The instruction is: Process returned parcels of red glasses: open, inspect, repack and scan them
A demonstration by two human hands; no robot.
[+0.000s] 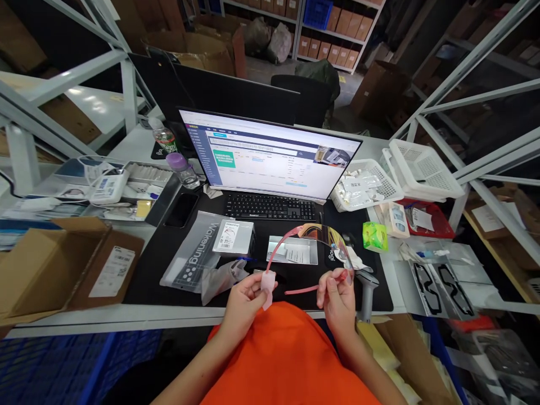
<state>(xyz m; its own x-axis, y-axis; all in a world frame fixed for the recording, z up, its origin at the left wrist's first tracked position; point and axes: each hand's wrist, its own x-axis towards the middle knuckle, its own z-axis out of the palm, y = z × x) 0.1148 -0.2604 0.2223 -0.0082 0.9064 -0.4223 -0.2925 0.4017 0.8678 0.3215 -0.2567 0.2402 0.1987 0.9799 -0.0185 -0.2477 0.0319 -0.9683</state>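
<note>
Broadly, the white bench (169,322) carries a black desk mat (143,288), with a lit monitor (270,163) standing toward its far edge. On the bench's near-left corner sits a cardboard box (88,253), flaps spread, its interior too dark to read. Near the left edge, a shallow grey bin (165,194) holds white packets and something yellow; beyond the mat's right edge, a white lattice basket (383,184) holds clear bags and small white pieces.

On the mat, a frosted Wakening pouch (182,260) lies partly beneath a closed Wakening carton (233,237); beside that, an open white tray (272,251) contains a printed sheet.

Above the mat's near edge, held up off it, are shield-lens glasses (323,232) with pink temples. The right hand (336,295) pinches one temple near the lens; the left hand (250,292) pinches a translucent wrap (267,284) at the other temple's tip. The step in hand seems to be working that wrap on or off; which, I cannot tell. The next move probably calls for steady support at the lens end and a light pull along the thin temple, fingertips clear of the lens.
</note>
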